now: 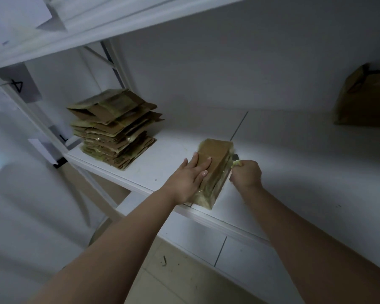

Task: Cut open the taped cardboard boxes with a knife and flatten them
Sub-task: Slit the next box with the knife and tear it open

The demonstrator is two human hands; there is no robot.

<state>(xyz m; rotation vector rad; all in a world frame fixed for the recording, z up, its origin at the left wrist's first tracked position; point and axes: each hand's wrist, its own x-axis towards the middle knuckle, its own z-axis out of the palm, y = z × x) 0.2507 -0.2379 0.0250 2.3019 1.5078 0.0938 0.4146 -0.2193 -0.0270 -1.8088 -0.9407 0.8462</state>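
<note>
On the white shelf (162, 170), the left hand (190, 178) presses flat on the taped box (215, 170), steadying it while the right hand (246, 174) grips the knife (236, 160) against its side seam.

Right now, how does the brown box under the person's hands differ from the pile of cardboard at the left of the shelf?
The taped brown cardboard box is a single box, still whole and closed; the stack of flattened brown cardboard is many collapsed pieces. The left hand presses the box, and the right hand grips a knife beside it; nothing touches the stack. Both sit on the white shelf.
</note>
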